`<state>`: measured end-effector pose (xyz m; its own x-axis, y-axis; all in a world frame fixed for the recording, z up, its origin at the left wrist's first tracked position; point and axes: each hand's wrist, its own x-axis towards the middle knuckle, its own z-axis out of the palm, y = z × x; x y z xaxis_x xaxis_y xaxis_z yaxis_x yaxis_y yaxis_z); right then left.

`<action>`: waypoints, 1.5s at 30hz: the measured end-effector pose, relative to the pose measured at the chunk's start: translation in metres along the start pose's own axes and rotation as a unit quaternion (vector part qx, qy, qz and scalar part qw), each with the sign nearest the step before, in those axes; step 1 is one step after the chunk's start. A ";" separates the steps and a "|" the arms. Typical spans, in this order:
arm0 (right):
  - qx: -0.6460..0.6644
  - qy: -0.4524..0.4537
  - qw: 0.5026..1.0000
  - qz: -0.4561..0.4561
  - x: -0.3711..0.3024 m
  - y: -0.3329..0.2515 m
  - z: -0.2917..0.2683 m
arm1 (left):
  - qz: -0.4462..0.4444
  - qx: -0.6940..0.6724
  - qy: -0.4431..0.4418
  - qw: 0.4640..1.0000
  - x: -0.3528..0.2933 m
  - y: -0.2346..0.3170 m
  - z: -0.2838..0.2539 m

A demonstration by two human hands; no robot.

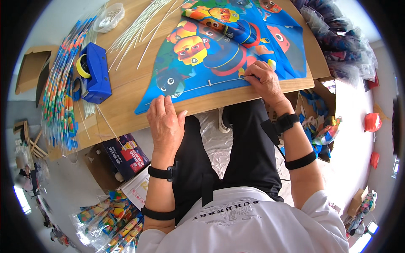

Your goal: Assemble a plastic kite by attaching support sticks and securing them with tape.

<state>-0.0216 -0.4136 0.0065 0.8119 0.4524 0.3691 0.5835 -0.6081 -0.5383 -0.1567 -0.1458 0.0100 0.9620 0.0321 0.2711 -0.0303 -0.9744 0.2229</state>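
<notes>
A blue sheet (291, 69) printed with cartoon dogs, thin like a kite's sail, lies over the table edge nearest me, with a fold in its upper part. Along its near side runs a thin white rod (192, 89), with a small white sleeve (209, 83) near its middle. My left hand (165, 124) rests with fingers stretched over the sheet's left corner, by the rod's left end, thumb apart. At the rod's right end, the thumb and fingers of my right hand (266, 82) are pinched together on it; the fingertips partly hide the grip.
A blue tape dispenser (99, 74) stands on the wooden table (126, 92), left of the sheet. Beyond it are loose white rods (137, 27), a plastic tub (109, 17) and long colourful wrapped bundles (63, 84). Packed bags (346, 42) pile up at right, above an open carton (325, 99).
</notes>
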 end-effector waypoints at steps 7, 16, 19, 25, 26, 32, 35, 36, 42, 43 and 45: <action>-0.014 -0.010 1.000 0.026 -0.009 0.005 -0.013 | 0.001 -0.001 -0.002 1.000 -0.001 0.001 -0.002; -0.031 0.020 0.998 0.042 -0.017 0.026 -0.032 | 0.004 -0.010 -0.011 1.000 0.002 0.003 -0.003; -0.059 0.031 0.996 0.061 -0.020 0.028 -0.038 | 0.004 -0.006 -0.014 1.000 0.002 0.002 -0.004; -0.059 0.230 0.948 0.211 -0.020 0.050 -0.046 | 0.011 -0.013 -0.012 1.000 0.004 0.007 -0.005; -0.072 0.254 0.940 0.217 -0.015 0.063 -0.049 | 0.012 -0.009 -0.016 1.000 0.005 0.007 -0.006; -0.040 0.078 0.927 0.366 0.026 0.088 -0.061 | 0.005 -0.001 -0.031 1.000 0.003 0.009 -0.010; -0.057 0.087 0.927 0.362 0.039 0.096 -0.062 | 0.005 0.005 -0.030 1.000 0.004 0.009 -0.010; -0.096 0.114 0.925 0.351 0.042 0.097 -0.061 | 0.009 0.009 -0.026 1.000 0.003 0.008 -0.009; -0.170 0.177 0.920 0.307 0.038 0.095 -0.051 | 0.013 -0.001 -0.014 1.000 0.003 0.005 -0.007; -0.196 0.212 0.919 0.266 0.035 0.094 -0.048 | 0.007 0.003 -0.014 1.000 0.004 0.005 -0.006; -0.179 0.220 0.936 0.208 0.031 0.074 -0.041 | 0.008 0.003 -0.014 1.000 0.003 0.003 -0.005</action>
<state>0.0474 -0.4716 0.0095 0.8535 -0.1376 0.5025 0.1192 -0.8873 -0.4455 -0.1556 -0.1473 0.0159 0.9685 0.0113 0.2486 -0.0433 -0.9761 0.2128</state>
